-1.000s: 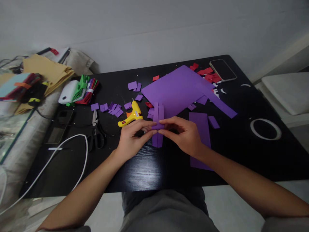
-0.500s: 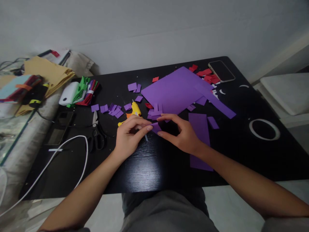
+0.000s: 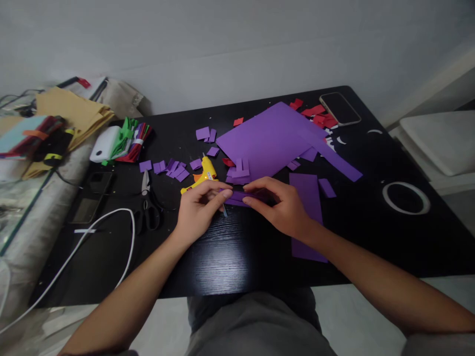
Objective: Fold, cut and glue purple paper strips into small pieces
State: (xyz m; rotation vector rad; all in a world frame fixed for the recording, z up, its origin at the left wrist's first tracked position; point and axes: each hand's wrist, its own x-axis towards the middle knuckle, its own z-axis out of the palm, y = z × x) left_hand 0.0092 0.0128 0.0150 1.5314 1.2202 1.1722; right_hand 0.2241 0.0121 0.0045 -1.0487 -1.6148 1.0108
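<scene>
Between my hands, over the middle of the table, is a small folded purple piece (image 3: 237,197). My left hand (image 3: 202,210) pinches its left end between thumb and fingers. The right end is pinched by my right hand (image 3: 280,205). Just beyond my left hand lies a yellow glue gun (image 3: 208,170), its handle partly hidden by that hand. A large purple sheet (image 3: 267,138) lies behind my hands, with small purple pieces on its near edge. Beside my right wrist is a purple rectangle (image 3: 306,198), partly covered by my forearm.
Scissors (image 3: 150,210) and a white cable (image 3: 132,237) lie left. Small purple pieces (image 3: 178,169) are scattered behind them. Coloured bundles (image 3: 129,141) stand at the back left. Red scraps (image 3: 324,118), a phone (image 3: 340,109) and a white ring (image 3: 386,198) are on the right.
The purple piece has turned in my fingers from a raised, angled shape to a flatter, level strip. My right hand has shifted slightly, and more of the glue gun shows.
</scene>
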